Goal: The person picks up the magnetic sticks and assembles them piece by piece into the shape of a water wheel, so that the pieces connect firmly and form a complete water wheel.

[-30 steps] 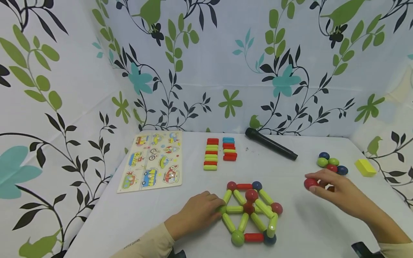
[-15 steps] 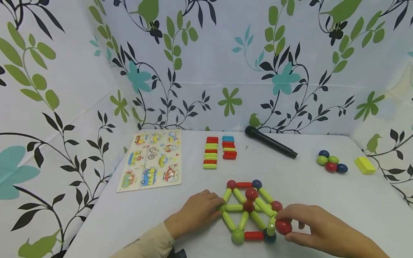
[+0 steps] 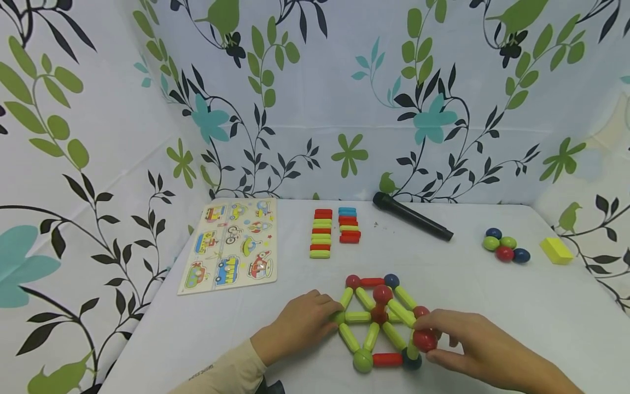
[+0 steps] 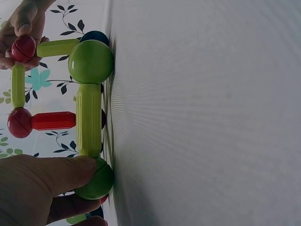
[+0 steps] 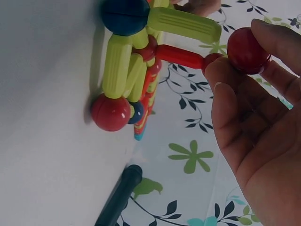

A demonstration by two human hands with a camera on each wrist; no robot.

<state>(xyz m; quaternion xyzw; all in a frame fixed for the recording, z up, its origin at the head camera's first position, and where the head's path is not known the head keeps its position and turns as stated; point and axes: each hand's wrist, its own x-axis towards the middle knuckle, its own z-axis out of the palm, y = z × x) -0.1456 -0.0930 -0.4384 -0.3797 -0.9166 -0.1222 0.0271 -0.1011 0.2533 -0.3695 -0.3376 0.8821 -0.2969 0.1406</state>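
Observation:
A frame of yellow-green rods (image 3: 357,317), red rods (image 3: 386,360) and coloured balls lies on the white table. My left hand (image 3: 305,320) holds the green ball (image 4: 96,183) at its left corner between thumb and fingers. With thumb and fingertips, my right hand (image 3: 474,342) pinches a red ball (image 5: 247,51) at the frame's right side. That ball sits by the tips of an upright yellow-green rod (image 5: 186,24) and a raised slanting rod (image 3: 401,313); whether it touches both I cannot tell. Another red ball (image 3: 382,294) stands high above the centre.
Loose rods (image 3: 321,235) lie in two columns behind the frame. A picture puzzle board (image 3: 231,246) is at left, a black microphone-like stick (image 3: 413,216) at the back. Several loose balls (image 3: 504,254) and a yellow block (image 3: 556,250) lie at right.
My right hand has carried the red ball leftward from near the loose balls to the rod tips on the frame's right side. The left hand stays at the green ball.

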